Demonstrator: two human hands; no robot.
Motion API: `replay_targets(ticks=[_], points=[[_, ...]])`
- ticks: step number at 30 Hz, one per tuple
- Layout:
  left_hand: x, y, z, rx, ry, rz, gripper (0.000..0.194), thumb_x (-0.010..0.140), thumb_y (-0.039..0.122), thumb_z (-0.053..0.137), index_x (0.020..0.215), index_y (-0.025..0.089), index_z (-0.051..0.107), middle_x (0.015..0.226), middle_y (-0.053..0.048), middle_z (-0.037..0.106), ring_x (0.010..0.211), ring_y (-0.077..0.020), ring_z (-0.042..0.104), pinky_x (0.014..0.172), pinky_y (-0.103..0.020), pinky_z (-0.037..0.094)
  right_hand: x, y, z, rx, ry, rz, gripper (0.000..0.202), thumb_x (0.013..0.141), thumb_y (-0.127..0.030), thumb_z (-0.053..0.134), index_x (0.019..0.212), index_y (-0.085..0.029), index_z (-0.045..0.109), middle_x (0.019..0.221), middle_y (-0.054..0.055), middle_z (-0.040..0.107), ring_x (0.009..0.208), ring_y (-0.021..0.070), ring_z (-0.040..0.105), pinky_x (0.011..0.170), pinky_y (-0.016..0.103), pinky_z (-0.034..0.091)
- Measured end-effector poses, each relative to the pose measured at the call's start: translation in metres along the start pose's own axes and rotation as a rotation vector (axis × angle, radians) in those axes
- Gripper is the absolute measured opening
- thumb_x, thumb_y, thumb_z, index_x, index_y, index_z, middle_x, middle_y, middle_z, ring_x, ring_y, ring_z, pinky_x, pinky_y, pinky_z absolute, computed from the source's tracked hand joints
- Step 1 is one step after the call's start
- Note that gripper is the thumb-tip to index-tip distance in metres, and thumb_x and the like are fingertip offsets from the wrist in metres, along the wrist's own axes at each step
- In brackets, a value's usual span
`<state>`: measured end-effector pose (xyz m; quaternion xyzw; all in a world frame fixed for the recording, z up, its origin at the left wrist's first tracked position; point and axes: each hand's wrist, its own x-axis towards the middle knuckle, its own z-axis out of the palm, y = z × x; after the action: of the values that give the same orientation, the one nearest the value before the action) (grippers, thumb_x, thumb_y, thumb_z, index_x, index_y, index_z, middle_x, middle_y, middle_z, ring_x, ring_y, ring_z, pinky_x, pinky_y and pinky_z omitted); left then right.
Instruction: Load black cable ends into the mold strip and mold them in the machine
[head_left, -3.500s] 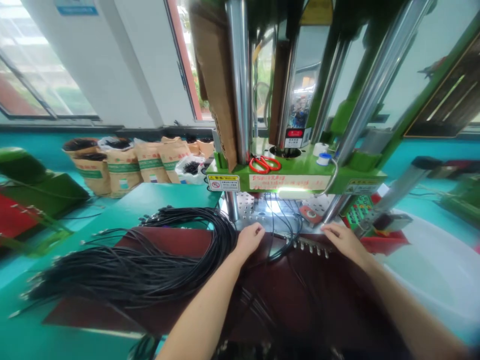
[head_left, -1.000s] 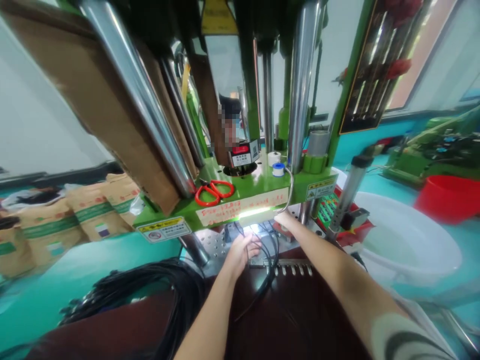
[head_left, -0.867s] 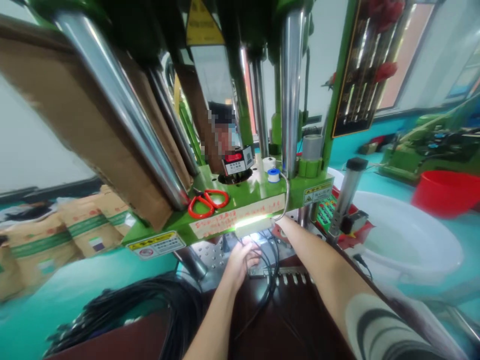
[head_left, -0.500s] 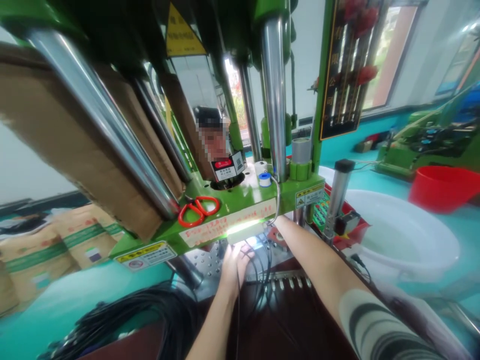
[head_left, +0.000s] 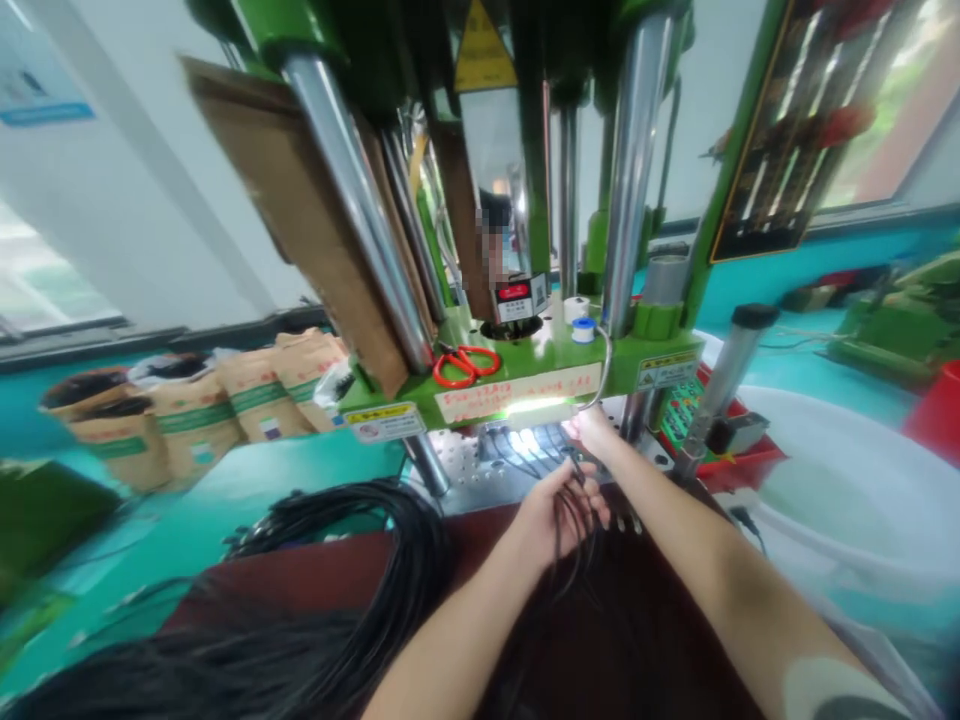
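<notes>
My left hand [head_left: 561, 508] is closed around a bunch of thin black cables [head_left: 571, 520] just in front of the metal press bed [head_left: 480, 470]. My right hand [head_left: 594, 428] reaches under the green press plate [head_left: 525, 385], next to the lit work area; its fingers are partly hidden, and what they touch cannot be told. Black cables run from the bed down through my left hand onto the dark red mat [head_left: 315, 575].
A big coil of black cables [head_left: 352, 540] lies left on the mat. Red scissors [head_left: 465, 365] and tape rolls [head_left: 579, 318] sit on the press plate. Brown sacks [head_left: 187, 415] line the wall at left. A white basin [head_left: 825, 480] and red control box [head_left: 720, 450] stand right.
My left hand has drawn back from under the press and now grips the cable bunch. My right hand stays under the plate. The view has swung left.
</notes>
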<state>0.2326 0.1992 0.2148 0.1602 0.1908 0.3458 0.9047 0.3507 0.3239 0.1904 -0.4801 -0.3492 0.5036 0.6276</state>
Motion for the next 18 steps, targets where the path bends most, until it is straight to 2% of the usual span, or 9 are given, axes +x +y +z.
replay_targets(ticks=[3, 7, 11, 15, 17, 18], points=[[-0.013, -0.008, 0.008, -0.100, 0.025, 0.005, 0.026, 0.086, 0.033, 0.047, 0.071, 0.012, 0.051, 0.048, 0.006, 0.031, 0.039, -0.0049, 0.033, 0.045, -0.018, 0.032, -0.013, -0.002, -0.006, -0.011, 0.046, 0.008, 0.023, 0.089, -0.033, 0.049, 0.081, -0.012, 0.054, 0.056, -0.007, 0.045, 0.037, 0.0018, 0.036, 0.032, 0.014, 0.029], [-0.030, -0.016, 0.011, -0.195, 0.050, 0.017, 0.030, 0.089, 0.030, 0.041, 0.065, 0.012, 0.045, 0.047, 0.008, 0.019, 0.036, -0.0028, 0.022, 0.038, -0.014, 0.020, -0.029, -0.008, -0.010, -0.019, 0.108, -0.022, 0.020, 0.086, -0.028, 0.052, 0.073, -0.013, 0.051, 0.046, -0.011, 0.037, 0.030, 0.0008, 0.030, 0.027, 0.013, 0.019], [-0.059, -0.042, 0.007, -0.179, -0.021, -0.026, 0.030, 0.087, 0.031, 0.045, 0.063, 0.014, 0.044, 0.045, 0.009, 0.016, 0.035, -0.0030, 0.015, 0.036, -0.014, 0.013, -0.041, -0.010, -0.011, -0.013, 0.175, -0.030, 0.017, 0.080, -0.025, 0.055, 0.067, -0.016, 0.048, 0.044, -0.010, 0.040, 0.030, 0.0023, 0.034, 0.026, 0.013, 0.021], [-0.106, -0.076, 0.001, -0.018, -0.140, -0.073, 0.027, 0.083, 0.035, 0.050, 0.064, 0.016, 0.046, 0.044, 0.008, 0.021, 0.034, -0.0044, 0.015, 0.035, -0.016, 0.014, -0.051, -0.017, -0.020, -0.007, 0.179, -0.052, 0.012, 0.073, -0.026, 0.056, 0.067, -0.018, 0.050, 0.044, -0.005, 0.044, 0.034, 0.0056, 0.041, 0.026, 0.014, 0.021], [-0.133, -0.077, -0.001, 0.077, -0.176, -0.043, 0.028, 0.082, 0.038, 0.052, 0.064, 0.017, 0.047, 0.043, 0.007, 0.024, 0.034, -0.0051, 0.018, 0.034, -0.017, 0.018, -0.055, -0.021, -0.027, -0.025, 0.169, -0.072, 0.012, 0.071, -0.028, 0.058, 0.068, -0.018, 0.051, 0.041, -0.005, 0.043, 0.034, 0.0064, 0.041, 0.026, 0.014, 0.020], [-0.146, -0.071, -0.001, 0.108, -0.186, -0.004, 0.029, 0.081, 0.039, 0.053, 0.063, 0.017, 0.047, 0.043, 0.007, 0.025, 0.034, -0.0053, 0.019, 0.034, -0.017, 0.020, -0.057, -0.023, -0.031, -0.042, 0.167, -0.079, 0.013, 0.070, -0.029, 0.059, 0.068, -0.018, 0.051, 0.040, -0.006, 0.041, 0.033, 0.0065, 0.040, 0.026, 0.015, 0.019]])
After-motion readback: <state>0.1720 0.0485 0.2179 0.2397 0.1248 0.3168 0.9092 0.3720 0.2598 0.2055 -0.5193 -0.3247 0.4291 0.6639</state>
